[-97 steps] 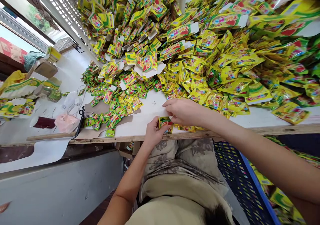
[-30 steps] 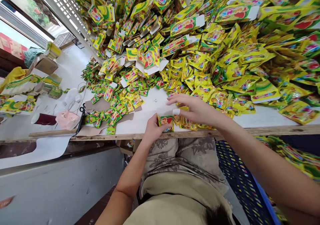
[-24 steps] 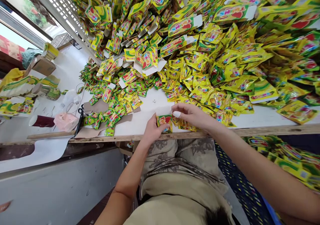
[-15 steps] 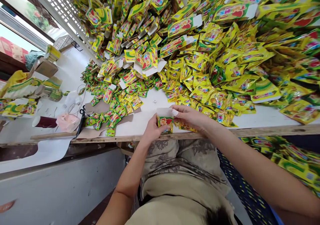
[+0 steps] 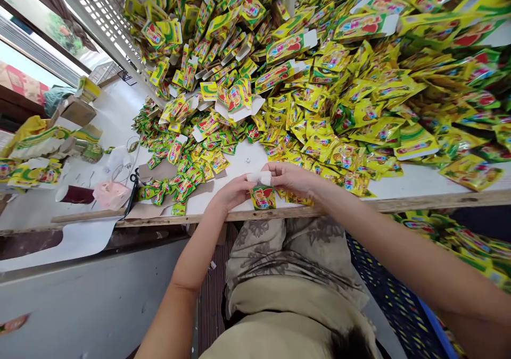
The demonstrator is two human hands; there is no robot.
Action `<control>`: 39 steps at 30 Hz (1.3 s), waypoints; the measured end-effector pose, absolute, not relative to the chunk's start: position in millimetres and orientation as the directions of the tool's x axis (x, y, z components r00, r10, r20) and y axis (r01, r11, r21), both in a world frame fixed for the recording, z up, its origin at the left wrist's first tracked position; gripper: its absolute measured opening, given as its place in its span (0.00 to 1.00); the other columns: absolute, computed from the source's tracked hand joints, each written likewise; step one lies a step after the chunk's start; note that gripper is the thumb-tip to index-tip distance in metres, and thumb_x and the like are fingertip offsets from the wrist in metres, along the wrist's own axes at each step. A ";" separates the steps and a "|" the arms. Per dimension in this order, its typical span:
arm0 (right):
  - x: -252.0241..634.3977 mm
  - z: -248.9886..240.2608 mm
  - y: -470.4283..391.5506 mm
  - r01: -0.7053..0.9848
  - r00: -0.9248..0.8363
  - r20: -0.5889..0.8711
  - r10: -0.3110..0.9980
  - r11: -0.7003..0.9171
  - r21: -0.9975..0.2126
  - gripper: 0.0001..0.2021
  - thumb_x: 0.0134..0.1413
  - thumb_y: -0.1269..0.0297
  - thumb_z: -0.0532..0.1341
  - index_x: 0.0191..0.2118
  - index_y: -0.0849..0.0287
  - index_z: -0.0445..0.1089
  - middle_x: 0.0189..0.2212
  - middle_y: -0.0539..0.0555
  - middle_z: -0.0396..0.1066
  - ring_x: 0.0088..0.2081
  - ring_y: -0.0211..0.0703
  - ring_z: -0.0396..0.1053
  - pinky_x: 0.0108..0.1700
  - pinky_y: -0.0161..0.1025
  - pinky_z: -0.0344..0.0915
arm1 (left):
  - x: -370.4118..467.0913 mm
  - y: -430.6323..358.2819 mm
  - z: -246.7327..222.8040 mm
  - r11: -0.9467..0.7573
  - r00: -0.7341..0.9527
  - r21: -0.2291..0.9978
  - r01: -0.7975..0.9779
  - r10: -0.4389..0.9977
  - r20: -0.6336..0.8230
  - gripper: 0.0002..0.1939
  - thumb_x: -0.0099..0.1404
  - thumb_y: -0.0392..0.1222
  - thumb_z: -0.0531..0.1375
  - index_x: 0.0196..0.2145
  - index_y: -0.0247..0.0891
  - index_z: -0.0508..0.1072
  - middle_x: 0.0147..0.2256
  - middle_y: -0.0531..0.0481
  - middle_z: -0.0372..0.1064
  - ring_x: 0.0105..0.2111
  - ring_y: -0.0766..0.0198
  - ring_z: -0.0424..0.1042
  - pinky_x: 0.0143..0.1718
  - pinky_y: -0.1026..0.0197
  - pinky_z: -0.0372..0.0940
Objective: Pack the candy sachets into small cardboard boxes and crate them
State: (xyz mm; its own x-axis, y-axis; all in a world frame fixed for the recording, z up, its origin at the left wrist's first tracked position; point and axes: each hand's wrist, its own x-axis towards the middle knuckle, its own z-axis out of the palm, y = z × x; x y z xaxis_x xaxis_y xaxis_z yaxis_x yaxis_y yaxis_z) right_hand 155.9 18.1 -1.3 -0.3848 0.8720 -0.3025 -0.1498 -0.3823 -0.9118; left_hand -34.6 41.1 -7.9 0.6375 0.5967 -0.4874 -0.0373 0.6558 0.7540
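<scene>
A small green and yellow carton (image 5: 262, 198) with red fruit print stands over the table's front edge, its white end flaps raised at the top. My left hand (image 5: 235, 191) pinches the carton's upper left corner by a flap. From the other side, my right hand (image 5: 289, 178) has thumb and fingers closed at the upper right flap. What lies inside the carton is hidden. Just behind and right of my right hand lie yellow printed sachets (image 5: 351, 159). Small green-wrapped pieces (image 5: 186, 181) lie to the left of my left hand.
A large heap of cartons (image 5: 223, 24) fills the back beside a white perforated rack (image 5: 106, 21). Black scissors (image 5: 131, 191), a pink plastic bag (image 5: 112, 194) and a dark red cylinder (image 5: 74, 194) lie at left. A blue crate (image 5: 393, 282) stands below the table at right.
My left hand has shifted from the carton's side, where its thumb lay across the front, up to the top flap. My right hand has moved slightly left. The view has shifted a little.
</scene>
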 end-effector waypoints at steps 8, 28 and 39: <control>171.7 -6.6 -5.4 0.428 -0.290 0.364 0.885 0.460 -0.778 0.07 0.53 0.71 0.57 0.35 0.56 0.71 0.38 0.57 0.75 0.41 0.47 0.71 0.43 0.44 0.66 | -36.9 27.9 -7.2 -0.087 0.370 0.988 0.126 0.929 0.035 0.11 0.55 0.47 0.67 0.32 0.37 0.76 0.34 0.48 0.75 0.37 0.63 0.73 0.43 0.58 0.67; 164.1 5.8 -6.9 0.317 -0.122 0.054 0.991 0.091 -0.944 0.07 0.53 0.61 0.61 0.30 0.58 0.70 0.24 0.51 0.72 0.26 0.40 0.66 0.29 0.36 0.62 | -25.3 21.5 6.1 -0.051 0.337 0.981 0.189 0.941 -0.016 0.11 0.55 0.47 0.67 0.30 0.37 0.78 0.30 0.50 0.77 0.29 0.66 0.73 0.35 0.61 0.70; 169.5 -4.3 -22.7 0.178 -0.163 0.174 0.971 0.203 -0.963 0.05 0.54 0.61 0.62 0.33 0.55 0.74 0.35 0.55 0.77 0.39 0.47 0.73 0.44 0.44 0.67 | -37.5 5.5 -2.7 -0.314 0.416 0.932 0.180 0.883 0.217 0.06 0.58 0.41 0.65 0.35 0.40 0.78 0.39 0.45 0.77 0.41 0.60 0.76 0.46 0.54 0.69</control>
